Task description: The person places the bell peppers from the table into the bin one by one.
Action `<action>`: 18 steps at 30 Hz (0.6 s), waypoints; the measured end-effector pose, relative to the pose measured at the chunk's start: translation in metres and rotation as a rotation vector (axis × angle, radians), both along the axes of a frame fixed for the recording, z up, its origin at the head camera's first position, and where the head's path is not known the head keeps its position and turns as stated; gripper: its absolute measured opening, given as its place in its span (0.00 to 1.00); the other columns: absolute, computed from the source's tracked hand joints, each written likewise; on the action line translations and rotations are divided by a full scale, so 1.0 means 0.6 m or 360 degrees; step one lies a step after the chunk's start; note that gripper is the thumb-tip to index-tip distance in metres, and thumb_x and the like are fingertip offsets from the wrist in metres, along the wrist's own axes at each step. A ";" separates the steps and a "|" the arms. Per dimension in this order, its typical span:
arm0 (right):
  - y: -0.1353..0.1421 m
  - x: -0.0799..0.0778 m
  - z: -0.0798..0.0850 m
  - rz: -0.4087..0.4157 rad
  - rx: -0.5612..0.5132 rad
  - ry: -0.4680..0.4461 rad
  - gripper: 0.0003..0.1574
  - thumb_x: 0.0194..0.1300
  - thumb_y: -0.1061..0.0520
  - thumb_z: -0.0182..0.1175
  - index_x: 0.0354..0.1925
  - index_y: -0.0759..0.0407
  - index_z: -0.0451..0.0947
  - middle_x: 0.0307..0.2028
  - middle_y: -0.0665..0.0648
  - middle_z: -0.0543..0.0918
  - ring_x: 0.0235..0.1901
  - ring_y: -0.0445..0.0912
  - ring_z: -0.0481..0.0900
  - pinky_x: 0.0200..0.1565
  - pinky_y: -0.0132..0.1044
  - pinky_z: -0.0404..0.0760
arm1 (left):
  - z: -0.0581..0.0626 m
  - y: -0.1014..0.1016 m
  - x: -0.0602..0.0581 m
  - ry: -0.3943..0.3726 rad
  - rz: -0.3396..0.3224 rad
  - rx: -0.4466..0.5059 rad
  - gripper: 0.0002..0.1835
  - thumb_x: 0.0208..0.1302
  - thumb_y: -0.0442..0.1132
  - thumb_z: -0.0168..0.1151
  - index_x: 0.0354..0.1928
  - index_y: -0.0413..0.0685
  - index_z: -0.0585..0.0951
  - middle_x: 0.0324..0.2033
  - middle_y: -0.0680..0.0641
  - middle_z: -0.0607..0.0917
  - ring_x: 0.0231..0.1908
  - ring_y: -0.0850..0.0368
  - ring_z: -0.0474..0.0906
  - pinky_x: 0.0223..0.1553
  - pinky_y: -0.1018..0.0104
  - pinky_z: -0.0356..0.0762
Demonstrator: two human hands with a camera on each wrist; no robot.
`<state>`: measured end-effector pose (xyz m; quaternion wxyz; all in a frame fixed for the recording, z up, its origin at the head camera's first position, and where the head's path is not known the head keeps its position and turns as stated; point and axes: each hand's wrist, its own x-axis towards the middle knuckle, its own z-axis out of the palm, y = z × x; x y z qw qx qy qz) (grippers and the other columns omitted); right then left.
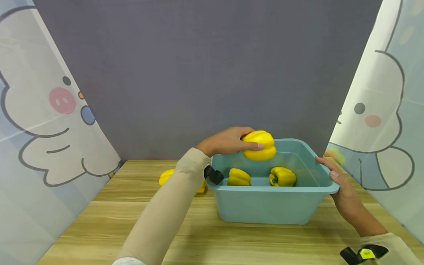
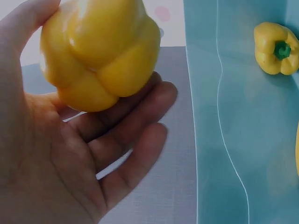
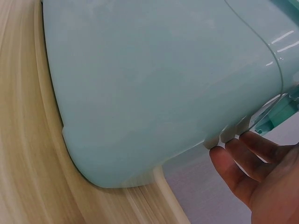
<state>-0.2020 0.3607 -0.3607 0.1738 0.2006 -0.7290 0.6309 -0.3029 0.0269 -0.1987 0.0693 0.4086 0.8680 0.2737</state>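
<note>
Yellow bell pepper (image 1: 260, 146) sat clamped in the left hand (image 1: 228, 141); right hand (image 1: 344, 189) fingers gripped the tub (image 1: 265, 206). Sleeve-screened peppers (image 1: 166, 176) lay toward the table's (image 1: 82, 235) back edge.

Rear: dark grey backdrop (image 1: 212, 73) rises behind the surface (image 1: 99, 228), which shows yellowish-brown wood-grain striping. Left panel (image 1: 26, 224): pale, faintly creased, printed with a white cartoon figure (image 1: 29, 73) bearing a pink snout (image 1: 62, 100). Right panel (image 1: 414, 221): pale, second white figure (image 1: 384, 99), pink cheek (image 1: 373, 121); brightest along its upper inner edge.
</note>
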 end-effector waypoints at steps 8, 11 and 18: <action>0.000 0.001 -0.001 -0.0005 0.0013 -0.0003 0.34 0.79 0.50 0.27 0.77 0.54 0.56 0.68 0.50 0.59 0.54 0.45 0.66 0.44 0.32 0.68 | -0.010 0.002 -0.010 -0.0086 -0.0012 -0.0022 0.26 0.62 0.68 0.62 0.53 0.60 0.76 0.39 0.52 0.81 0.39 0.53 0.76 0.41 0.60 0.73; 0.000 0.001 0.000 -0.0008 0.0015 -0.0003 0.34 0.79 0.50 0.27 0.77 0.54 0.56 0.68 0.50 0.59 0.54 0.46 0.65 0.44 0.32 0.67 | -0.016 0.002 -0.013 -0.0126 -0.0023 -0.0006 0.26 0.63 0.66 0.62 0.54 0.60 0.76 0.39 0.51 0.81 0.39 0.52 0.77 0.41 0.60 0.75; -0.001 0.001 0.000 -0.0003 0.0000 0.0008 0.34 0.79 0.51 0.27 0.77 0.54 0.56 0.69 0.50 0.59 0.54 0.45 0.66 0.45 0.31 0.67 | -0.028 0.012 -0.017 -0.0147 -0.0035 -0.0031 0.28 0.62 0.68 0.62 0.55 0.59 0.75 0.41 0.53 0.81 0.40 0.56 0.76 0.45 0.59 0.74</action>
